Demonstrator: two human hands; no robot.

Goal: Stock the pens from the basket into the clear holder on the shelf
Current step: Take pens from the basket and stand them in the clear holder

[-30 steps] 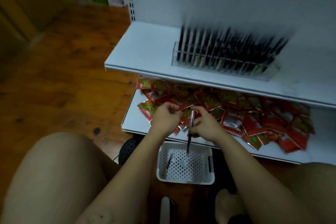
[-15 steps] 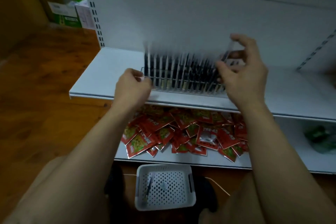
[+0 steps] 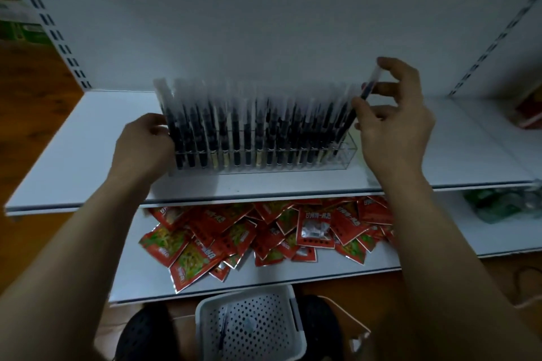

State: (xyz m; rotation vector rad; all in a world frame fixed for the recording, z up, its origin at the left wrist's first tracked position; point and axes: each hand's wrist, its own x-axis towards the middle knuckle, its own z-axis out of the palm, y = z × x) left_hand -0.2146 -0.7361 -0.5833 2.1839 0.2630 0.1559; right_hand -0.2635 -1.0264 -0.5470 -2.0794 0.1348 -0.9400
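Observation:
A clear holder (image 3: pixel 346 155) stands on the white upper shelf (image 3: pixel 88 138), packed with several upright black pens (image 3: pixel 240 129) in clear sleeves. My right hand (image 3: pixel 390 123) pinches one sleeved pen (image 3: pixel 368 88) at the holder's right end, tilted, its lower end among the other pens. My left hand (image 3: pixel 143 149) is pressed against the holder's left end with fingers curled at the outermost pens. Below, the white perforated basket (image 3: pixel 205 340) sits on the floor with one pen (image 3: pixel 223 331) lying in it.
Red snack packets (image 3: pixel 264 231) are heaped on the lower shelf (image 3: pixel 140 278). Green packets (image 3: pixel 495 205) lie at the right of that level. A slotted upright (image 3: pixel 50 20) marks the shelf's left edge, wooden floor (image 3: pixel 26 114) beyond. A dark round object (image 3: pixel 140 334) sits beside the basket.
Both hands rose from the basket to the upper shelf, the right one carrying a pen. It now has the pen lowered into the holder's right end, and the left hand is at the left end.

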